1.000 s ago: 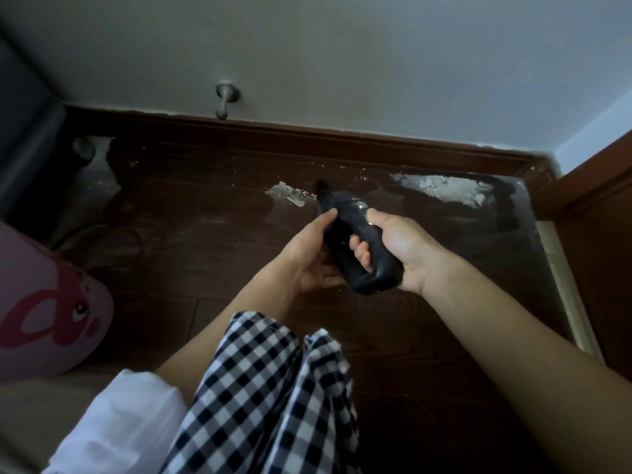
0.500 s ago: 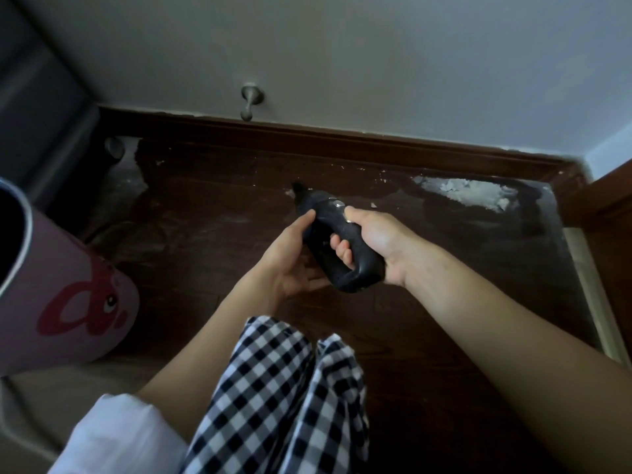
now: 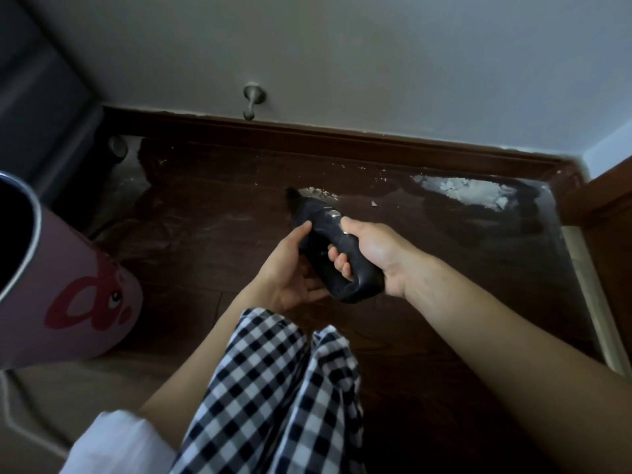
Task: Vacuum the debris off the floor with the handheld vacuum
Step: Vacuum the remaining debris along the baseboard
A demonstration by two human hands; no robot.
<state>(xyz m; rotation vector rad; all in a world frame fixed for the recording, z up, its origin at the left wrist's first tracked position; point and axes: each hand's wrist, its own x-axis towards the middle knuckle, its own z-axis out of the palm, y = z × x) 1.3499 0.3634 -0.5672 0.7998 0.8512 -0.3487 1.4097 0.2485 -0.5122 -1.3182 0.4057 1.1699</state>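
Ahead of the handheld vacuum (image 3: 337,249), gripped by the right hand (image 3: 371,256) and steadied by the left hand (image 3: 290,271), its nozzle axis points up-left, with the small debris patch (image 3: 318,193) at its tip and the large debris pile (image 3: 468,193) to the right.

Your view is dim and soft; pale light glares off the dark floor (image 3: 212,213) at far right, the edges bow outward, and the near sleeve (image 3: 116,443) blurs

Your right hand (image 3: 374,254) curls around the loop handle of the black plastic handheld vacuum (image 3: 333,248), arm extended. Your left hand (image 3: 290,275) cups the vacuum's left side, thumb on its body.
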